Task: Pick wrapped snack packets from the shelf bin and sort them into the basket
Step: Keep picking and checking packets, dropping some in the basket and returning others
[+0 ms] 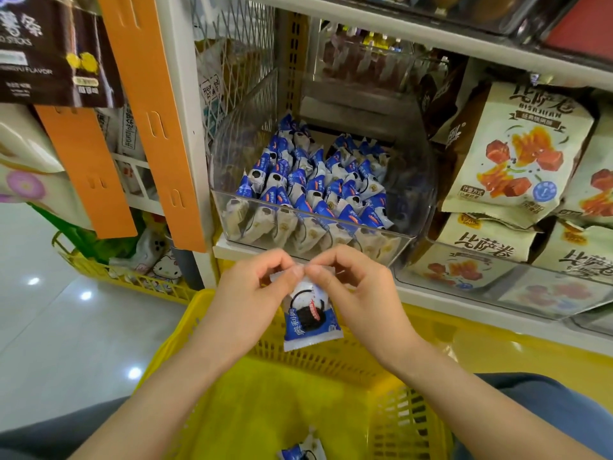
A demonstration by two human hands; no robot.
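blue-and-white packet [310,318], yellow lattice basket [331,363], orange slotted strips [151,104]

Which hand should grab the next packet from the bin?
Probably the right hand: both pinch the packet over the basket, but it sits below the bin's middle, the left hand nearer a corner.

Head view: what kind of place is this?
Probably a snack shop aisle: a clear shelf bin of blue wrapped snack packets, stacked beige snack bags beside it, and a yellow shopping basket below.
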